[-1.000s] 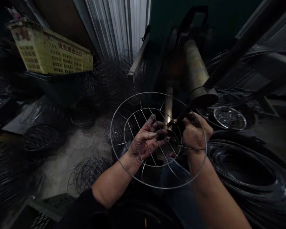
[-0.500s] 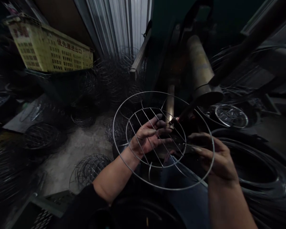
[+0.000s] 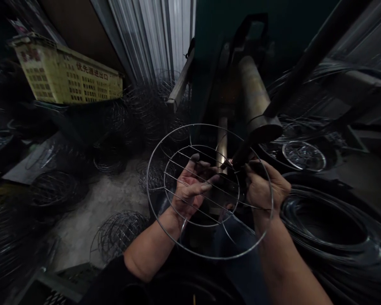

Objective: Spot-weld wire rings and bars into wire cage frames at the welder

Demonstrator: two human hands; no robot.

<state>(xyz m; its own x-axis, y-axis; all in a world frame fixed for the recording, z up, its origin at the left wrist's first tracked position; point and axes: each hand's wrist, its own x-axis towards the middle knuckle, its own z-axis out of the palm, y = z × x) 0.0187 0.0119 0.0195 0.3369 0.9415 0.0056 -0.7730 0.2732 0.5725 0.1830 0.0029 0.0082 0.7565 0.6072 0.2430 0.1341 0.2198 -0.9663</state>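
A round wire rack (image 3: 222, 258), with an outer ring, an inner ring and parallel bars across the middle, lies tilted in front of me. My left hand (image 3: 190, 186) is under its centre and steadies it, with fingers bent among the bars. At the right side of the inner ring is my right hand (image 3: 263, 182), its fingers pinched together beside the machine's contact point; what they grip is hidden. A brass-coloured lower rod (image 3: 222, 148) reaches the inner ring from behind. Above it juts a thick metal cylinder (image 3: 258, 93) carrying a dark slanted bar (image 3: 305, 67).
On the left stands a yellow crate (image 3: 73, 76). Round wire pieces (image 3: 120, 228) are heaped on the floor. A large wire coil (image 3: 330, 224) lies at the right, near a container holding a shiny ring (image 3: 305, 156). Corrugated metal (image 3: 152, 38) is behind.
The wire rack has turned, so its bars slant less steeply. My right hand has moved left and inward from the outer ring, and its fingers have closed near the contact point.
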